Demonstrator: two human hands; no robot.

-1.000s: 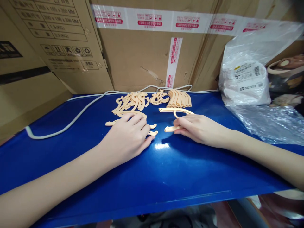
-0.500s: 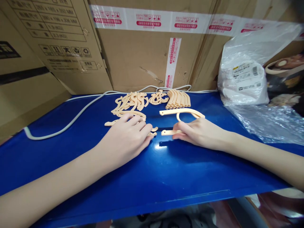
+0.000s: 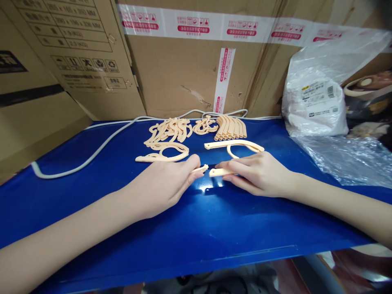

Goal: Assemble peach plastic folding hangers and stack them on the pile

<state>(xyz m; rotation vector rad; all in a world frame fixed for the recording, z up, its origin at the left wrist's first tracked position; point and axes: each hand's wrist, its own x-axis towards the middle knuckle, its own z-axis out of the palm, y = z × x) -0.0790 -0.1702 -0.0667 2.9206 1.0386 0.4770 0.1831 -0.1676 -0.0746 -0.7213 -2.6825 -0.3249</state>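
Observation:
My left hand (image 3: pixel 171 181) is closed, with thumb and fingers pinching a cream plastic hanger arm (image 3: pixel 201 168); only its notched end sticks out. My right hand (image 3: pixel 257 173) grips another cream hanger arm (image 3: pixel 217 172), whose flat end with a small hole points left. The two ends face each other over the table, a small gap apart. Most of both held pieces is hidden by my fingers. Just beyond my left hand lie folding hanger pieces (image 3: pixel 148 158) with a curved part. Behind my right hand rests a further long arm (image 3: pixel 219 144) with a curved piece under it.
On the blue table (image 3: pixel 196 228), a loose pile of cream parts (image 3: pixel 171 130), small hooks (image 3: pixel 204 125) and a neat row of curved arms (image 3: pixel 231 128) lie at the back. A white cable (image 3: pixel 104 147) runs behind. Cardboard (image 3: pixel 183 73) walls the back; a plastic bag (image 3: pixel 315 102) stands right.
My left hand has drawn back slightly and turned, and the hanger arm's end now points toward the right-hand piece. The pieces beyond it show more. My right hand has barely moved.

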